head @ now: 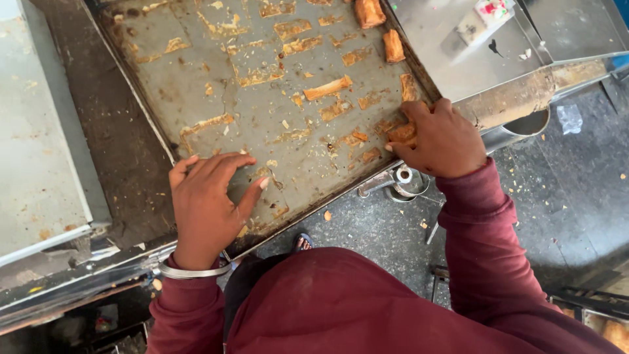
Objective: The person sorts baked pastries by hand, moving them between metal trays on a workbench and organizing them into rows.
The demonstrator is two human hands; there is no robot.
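Note:
A large worn metal baking tray [196,85] lies in front of me, spotted with baked-on crust scraps. My left hand [206,203] rests flat on the tray's near edge, fingers spread, with a metal bangle on the wrist. At the tray's right corner my right hand [442,137] grips a golden pastry piece [401,134]. Two more pastry pieces [393,46] lie near the tray's far right edge. Both sleeves are maroon.
A steel counter [458,52] with a small packet [488,13] stands at the right. A pale surface [39,144] is at the left. Below is a dark floor [576,196] with crumbs, a round metal fitting [406,177], and a tray of pastries [609,328] at bottom right.

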